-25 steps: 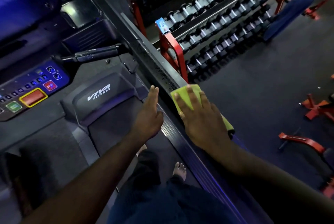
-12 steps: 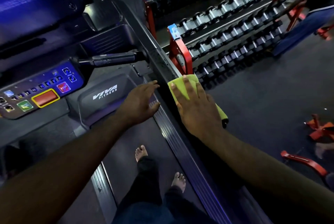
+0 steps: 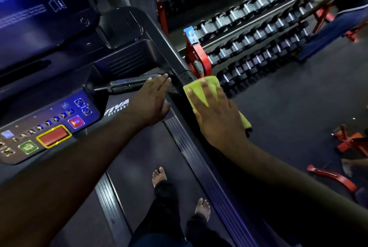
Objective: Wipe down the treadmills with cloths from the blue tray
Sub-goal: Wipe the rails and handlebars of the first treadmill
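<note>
I stand barefoot on a dark treadmill (image 3: 139, 167). Its right handrail (image 3: 171, 55) runs from the console down toward me. A yellow-green cloth (image 3: 199, 91) lies flat on that rail, and my right hand (image 3: 217, 115) presses on it with fingers spread. My left hand (image 3: 153, 99) hovers flat and empty just left of the rail, fingertips near the short black grip bar (image 3: 129, 84). The blue tray is not in view.
The lit control panel (image 3: 49, 125) and screen (image 3: 35, 7) fill the left. A red dumbbell rack (image 3: 249, 33) stands right of the rail. A person in blue trousers (image 3: 334, 27) stands at the far right. Red equipment frames (image 3: 350, 143) lie on the floor.
My right hand has slid the cloth up the handrail toward the console. My left hand has moved forward alongside it, up to the grip bar.
</note>
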